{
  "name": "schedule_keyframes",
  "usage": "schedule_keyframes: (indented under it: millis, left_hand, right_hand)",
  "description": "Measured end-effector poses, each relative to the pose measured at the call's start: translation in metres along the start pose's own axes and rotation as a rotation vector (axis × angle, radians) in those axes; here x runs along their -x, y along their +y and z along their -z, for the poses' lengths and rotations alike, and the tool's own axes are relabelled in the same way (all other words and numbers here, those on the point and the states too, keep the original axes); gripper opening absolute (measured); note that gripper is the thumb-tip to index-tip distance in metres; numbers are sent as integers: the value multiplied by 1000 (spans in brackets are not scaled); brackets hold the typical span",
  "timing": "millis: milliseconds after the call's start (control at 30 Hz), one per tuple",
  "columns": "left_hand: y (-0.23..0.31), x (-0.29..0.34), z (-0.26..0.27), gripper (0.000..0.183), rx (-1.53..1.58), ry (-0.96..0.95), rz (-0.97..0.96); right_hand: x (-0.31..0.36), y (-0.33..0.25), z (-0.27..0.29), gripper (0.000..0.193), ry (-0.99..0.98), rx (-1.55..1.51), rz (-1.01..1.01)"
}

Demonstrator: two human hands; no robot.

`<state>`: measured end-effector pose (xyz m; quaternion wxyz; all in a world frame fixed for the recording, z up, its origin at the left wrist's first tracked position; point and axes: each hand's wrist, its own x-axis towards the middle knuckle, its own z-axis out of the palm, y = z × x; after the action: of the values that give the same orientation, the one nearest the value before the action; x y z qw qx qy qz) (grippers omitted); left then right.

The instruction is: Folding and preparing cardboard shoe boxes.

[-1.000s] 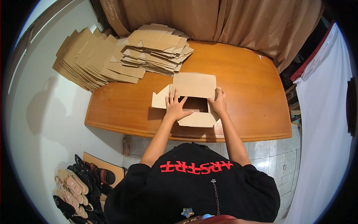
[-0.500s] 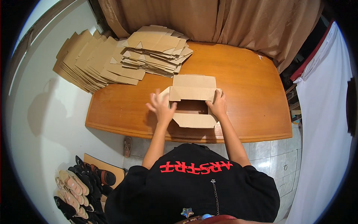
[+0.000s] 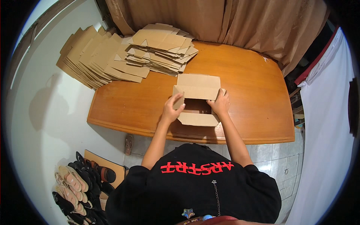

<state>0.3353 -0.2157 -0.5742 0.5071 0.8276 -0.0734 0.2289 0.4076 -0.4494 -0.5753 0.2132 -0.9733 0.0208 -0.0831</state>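
An unfolded cardboard box stands on the table close to its front edge, top open and dark inside. Its far flap is raised and leans away; the near flap slopes toward me. Against the left end flap, which is tilted inward over the opening, my left hand rests with fingers stretched out and thumb apart. My right hand grips the box's right end, its thumb over the inner side and its fingers outside. The right end flap is mostly hidden behind that hand.
Stacks of flattened cardboard boxes lie at the far left of the wooden table. A brown curtain hangs behind, and a white cloth at the right. Several sandals and shoes are on the floor at lower left.
My left hand has moved right, and the left end flap has swung from outward to inward over the opening. My right hand keeps its grip on the box's right end.
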Motion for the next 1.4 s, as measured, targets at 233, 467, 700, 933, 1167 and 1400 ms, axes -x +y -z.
schedule_keyframes:
  millis: [233, 467, 700, 933, 1167, 1400]
  left_hand:
    - [3, 1, -7, 48, -291, -288, -1]
    - [-2, -3, -6, 51, -402, -389, -20]
    - [17, -2, 10, 68, -353, -582, 146]
    - [14, 1, 25, 58, -332, -669, 311]
    - [-8, -15, -14, 35, -154, -201, 308]
    - [-15, -22, -45, 59, -377, 142, 378]
  right_hand:
    - [0, 1, -2, 84, -16, -5, -7]
    - [-2, -1, -2, 84, -3, 13, -18]
    - [-2, 4, 8, 87, -65, -66, -25]
    - [-29, 40, -15, 74, -138, -622, -87]
    - [-32, 52, -28, 69, -162, -863, -87]
    - [-14, 29, -10, 82, -134, -362, 12]
